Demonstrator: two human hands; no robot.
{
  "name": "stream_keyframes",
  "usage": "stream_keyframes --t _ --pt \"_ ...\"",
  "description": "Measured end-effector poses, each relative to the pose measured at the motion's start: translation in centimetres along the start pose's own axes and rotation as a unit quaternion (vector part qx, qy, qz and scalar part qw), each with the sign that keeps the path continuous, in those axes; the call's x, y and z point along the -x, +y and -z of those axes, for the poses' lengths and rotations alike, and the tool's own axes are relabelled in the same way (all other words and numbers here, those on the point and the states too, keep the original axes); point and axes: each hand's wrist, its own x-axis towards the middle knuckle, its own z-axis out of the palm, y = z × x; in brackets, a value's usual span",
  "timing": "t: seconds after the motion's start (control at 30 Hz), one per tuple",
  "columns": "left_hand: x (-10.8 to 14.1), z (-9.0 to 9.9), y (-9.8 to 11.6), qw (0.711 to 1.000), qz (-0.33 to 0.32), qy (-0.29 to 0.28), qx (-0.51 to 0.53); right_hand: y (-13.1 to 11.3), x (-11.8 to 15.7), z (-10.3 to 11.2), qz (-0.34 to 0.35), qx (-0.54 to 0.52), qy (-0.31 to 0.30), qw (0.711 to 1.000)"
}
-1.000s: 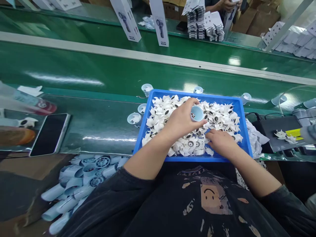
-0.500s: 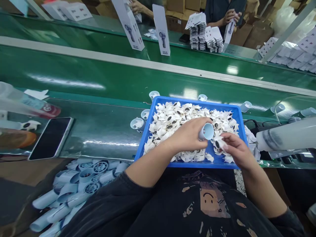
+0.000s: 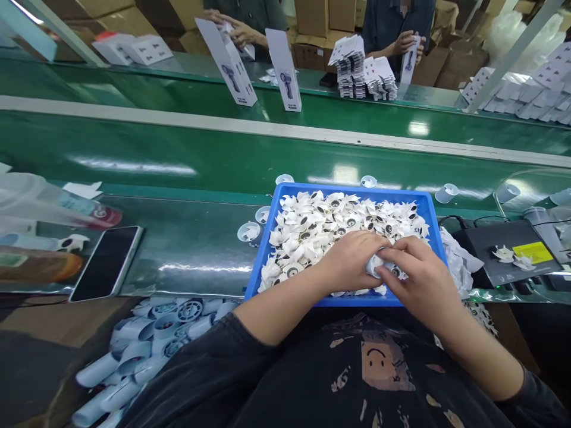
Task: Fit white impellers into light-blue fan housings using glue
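Note:
Above the blue tray (image 3: 435, 223), my left hand (image 3: 348, 258) is wrapped around a short light-blue tube (image 3: 373, 266). My right hand (image 3: 422, 276) meets it there, its thumb and fingers pinched at the tube's open end on a white fan blade. The hands mostly cover the blade, so how deep it sits in the tube cannot be made out. Under both hands, the tray is heaped with white fan blades (image 3: 307, 223) with dark round hubs.
Light-blue tubes (image 3: 250, 233) stand around the tray, and more housings (image 3: 134, 351) are piled at lower left. A phone (image 3: 107, 261) and bottles lie left. At right sits a black box (image 3: 508, 252) with two blades on it. Two people handle cartons across the green conveyor (image 3: 223, 151).
My right hand has moved left and brought the fan blade to the mouth of the tube in my left hand. The view has shifted slightly, showing the black box at right.

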Motion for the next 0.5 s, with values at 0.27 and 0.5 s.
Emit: stream_keyframes --t 0.27,0.5 --pt "0.4 -0.4 -0.3 0.996 -0.03 0.079 0.007 0.3 0.0 -0.6 -0.007 -0.009 0.012 1.0" --pt "-0.2 0.9 -0.5 0.997 0.069 0.017 0.005 0.7 1.8 0.7 0.058 -0.129 0.054 0.988"
